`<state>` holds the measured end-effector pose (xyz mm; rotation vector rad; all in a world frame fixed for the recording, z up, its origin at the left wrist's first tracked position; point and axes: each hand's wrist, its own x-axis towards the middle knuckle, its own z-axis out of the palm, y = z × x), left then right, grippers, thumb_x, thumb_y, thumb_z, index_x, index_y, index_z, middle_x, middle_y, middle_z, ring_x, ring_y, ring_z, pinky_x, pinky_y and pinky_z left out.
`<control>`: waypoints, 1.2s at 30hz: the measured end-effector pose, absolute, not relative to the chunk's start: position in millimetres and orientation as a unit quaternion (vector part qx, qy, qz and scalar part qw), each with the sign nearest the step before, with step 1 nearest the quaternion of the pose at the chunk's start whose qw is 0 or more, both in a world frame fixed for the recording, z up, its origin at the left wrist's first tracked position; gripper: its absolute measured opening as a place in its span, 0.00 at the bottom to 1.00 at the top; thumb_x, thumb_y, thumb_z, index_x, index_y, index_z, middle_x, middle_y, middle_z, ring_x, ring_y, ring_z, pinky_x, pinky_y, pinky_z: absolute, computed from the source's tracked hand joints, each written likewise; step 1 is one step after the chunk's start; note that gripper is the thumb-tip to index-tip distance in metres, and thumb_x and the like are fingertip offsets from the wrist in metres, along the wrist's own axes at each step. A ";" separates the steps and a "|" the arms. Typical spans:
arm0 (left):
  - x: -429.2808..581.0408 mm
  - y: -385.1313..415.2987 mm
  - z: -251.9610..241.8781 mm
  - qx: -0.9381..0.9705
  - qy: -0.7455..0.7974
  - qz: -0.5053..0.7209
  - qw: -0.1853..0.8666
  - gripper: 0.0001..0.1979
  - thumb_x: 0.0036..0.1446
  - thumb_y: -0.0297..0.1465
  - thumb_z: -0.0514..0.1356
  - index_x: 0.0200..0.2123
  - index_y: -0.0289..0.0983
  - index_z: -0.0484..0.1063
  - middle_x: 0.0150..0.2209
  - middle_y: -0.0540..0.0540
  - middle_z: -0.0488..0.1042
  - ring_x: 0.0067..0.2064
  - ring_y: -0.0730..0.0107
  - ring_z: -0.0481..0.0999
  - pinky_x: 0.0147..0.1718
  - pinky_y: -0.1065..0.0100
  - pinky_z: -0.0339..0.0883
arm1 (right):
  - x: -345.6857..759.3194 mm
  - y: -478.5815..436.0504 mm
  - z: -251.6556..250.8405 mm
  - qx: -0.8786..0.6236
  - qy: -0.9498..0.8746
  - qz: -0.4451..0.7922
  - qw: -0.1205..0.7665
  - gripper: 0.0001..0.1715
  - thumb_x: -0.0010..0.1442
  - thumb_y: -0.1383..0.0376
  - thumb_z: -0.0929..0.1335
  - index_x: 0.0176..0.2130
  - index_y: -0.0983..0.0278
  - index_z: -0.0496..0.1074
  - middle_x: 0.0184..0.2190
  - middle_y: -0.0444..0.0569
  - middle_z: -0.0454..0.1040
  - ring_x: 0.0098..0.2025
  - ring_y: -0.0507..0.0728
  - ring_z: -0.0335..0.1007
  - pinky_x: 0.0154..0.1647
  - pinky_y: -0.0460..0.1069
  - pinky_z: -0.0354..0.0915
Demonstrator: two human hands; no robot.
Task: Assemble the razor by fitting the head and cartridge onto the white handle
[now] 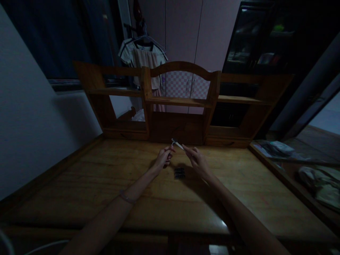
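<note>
Both my arms reach forward over a wooden desk in a dim room. My left hand is closed in a pinch on one end of a small pale, thin object. My right hand pinches the other end of the same object. The two hands meet a little above the desk's far middle. I cannot make out what the thin object is. On the desk just below and between the hands lies a small dark ridged item. A thin bracelet is on my left wrist.
A wooden hutch with open shelves stands along the desk's far edge. Clothes on a hanger hang behind it, before pink cupboard doors. A dark cabinet stands at the back right. Cloth and papers lie off the desk's right side.
</note>
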<state>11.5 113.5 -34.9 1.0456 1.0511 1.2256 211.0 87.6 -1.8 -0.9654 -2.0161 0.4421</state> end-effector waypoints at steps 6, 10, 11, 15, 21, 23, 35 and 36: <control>10.9 110.8 -33.6 0.462 0.418 0.520 0.584 0.19 0.52 0.47 0.58 0.34 0.37 0.68 0.19 0.57 0.55 0.14 0.85 0.48 0.12 0.79 0.35 | 211.3 96.8 -15.3 -0.418 -0.776 0.141 0.450 0.19 0.65 0.62 0.59 0.53 0.60 0.68 0.39 0.51 0.68 0.34 0.55 0.65 0.36 0.48 0.61; 10.6 111.6 -34.4 0.479 0.401 0.507 0.594 0.20 0.53 0.48 0.57 0.35 0.36 0.68 0.20 0.56 0.57 0.14 0.85 0.48 0.12 0.78 0.36 | 212.4 96.1 -14.7 -0.431 -0.774 0.116 0.449 0.18 0.64 0.65 0.60 0.51 0.59 0.69 0.42 0.51 0.68 0.38 0.56 0.66 0.39 0.49 0.61; 10.9 112.1 -35.0 0.479 0.400 0.503 0.598 0.20 0.53 0.48 0.57 0.36 0.36 0.69 0.20 0.56 0.56 0.14 0.85 0.48 0.12 0.78 0.36 | 212.3 95.0 -13.9 -0.439 -0.774 0.106 0.444 0.19 0.64 0.64 0.60 0.53 0.58 0.69 0.42 0.51 0.68 0.38 0.56 0.66 0.39 0.49 0.61; 11.7 112.4 -36.1 0.480 0.399 0.503 0.598 0.20 0.54 0.48 0.56 0.36 0.37 0.69 0.21 0.56 0.56 0.15 0.84 0.48 0.12 0.78 0.37 | 211.0 90.6 -12.0 -0.457 -0.779 0.080 0.421 0.24 0.65 0.65 0.58 0.59 0.54 0.63 0.38 0.51 0.66 0.35 0.55 0.66 0.36 0.48 0.61; 10.3 110.0 -35.0 0.477 0.425 0.510 0.576 0.20 0.53 0.48 0.57 0.36 0.36 0.70 0.21 0.56 0.56 0.15 0.85 0.48 0.13 0.79 0.35 | 213.7 93.7 -16.7 -0.461 -0.785 0.064 0.408 0.26 0.64 0.69 0.57 0.59 0.54 0.64 0.38 0.51 0.66 0.34 0.54 0.65 0.35 0.47 0.60; 9.5 110.9 -35.4 0.476 0.428 0.510 0.575 0.19 0.53 0.47 0.58 0.37 0.36 0.70 0.21 0.56 0.55 0.15 0.85 0.48 0.13 0.79 0.35 | 217.2 96.8 -18.7 -0.478 -0.775 0.060 0.410 0.25 0.64 0.68 0.58 0.58 0.55 0.66 0.37 0.51 0.66 0.33 0.54 0.65 0.34 0.47 0.60; 12.0 109.5 -35.0 0.484 0.425 0.505 0.574 0.21 0.53 0.49 0.57 0.40 0.38 0.69 0.22 0.57 0.54 0.15 0.86 0.47 0.13 0.79 0.35 | 210.8 97.6 -19.3 -0.405 -0.787 0.138 0.445 0.20 0.66 0.63 0.59 0.55 0.58 0.69 0.35 0.49 0.68 0.35 0.54 0.67 0.36 0.47 0.62; 12.0 109.3 -34.7 0.486 0.425 0.505 0.573 0.21 0.53 0.49 0.57 0.40 0.38 0.69 0.22 0.57 0.54 0.15 0.86 0.47 0.13 0.79 0.35 | 209.9 97.9 -20.8 -0.414 -0.782 0.139 0.445 0.20 0.66 0.63 0.59 0.54 0.58 0.69 0.35 0.50 0.69 0.34 0.54 0.67 0.36 0.47 0.62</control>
